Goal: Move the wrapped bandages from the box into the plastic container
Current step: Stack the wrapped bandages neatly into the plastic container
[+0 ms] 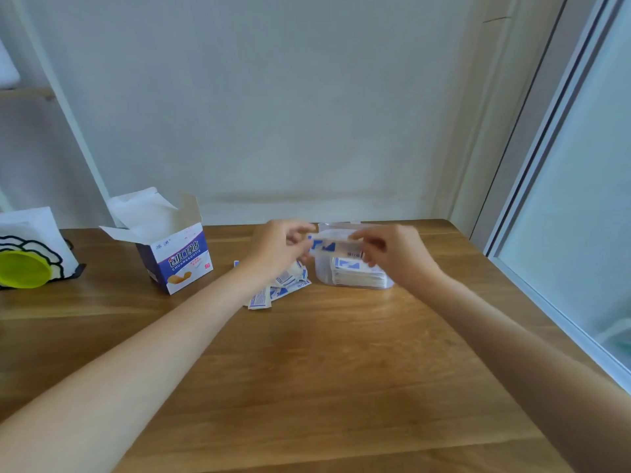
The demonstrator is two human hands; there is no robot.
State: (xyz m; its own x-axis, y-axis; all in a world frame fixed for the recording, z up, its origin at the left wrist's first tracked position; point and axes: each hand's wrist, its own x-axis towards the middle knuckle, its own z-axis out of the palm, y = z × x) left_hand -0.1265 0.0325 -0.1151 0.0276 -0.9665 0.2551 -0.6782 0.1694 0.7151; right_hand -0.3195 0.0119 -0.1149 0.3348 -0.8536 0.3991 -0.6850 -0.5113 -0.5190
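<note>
A white-and-blue wrapped bandage (333, 245) is held level just above the clear plastic container (322, 268). My left hand (278, 247) pinches its left end and my right hand (386, 252) pinches its right end. Inside the container lies a stack of wrapped bandages (355, 276). A loose pile of wrapped bandages (276, 291) lies on the table under my left wrist. The open purple-and-white bandage box (177, 259) stands to the left, flaps up.
The wooden table (307, 370) meets a white wall at the back and a window frame (546, 285) on the right. At the far left stands a white holder (37, 233) with a lime-green round object (24, 269).
</note>
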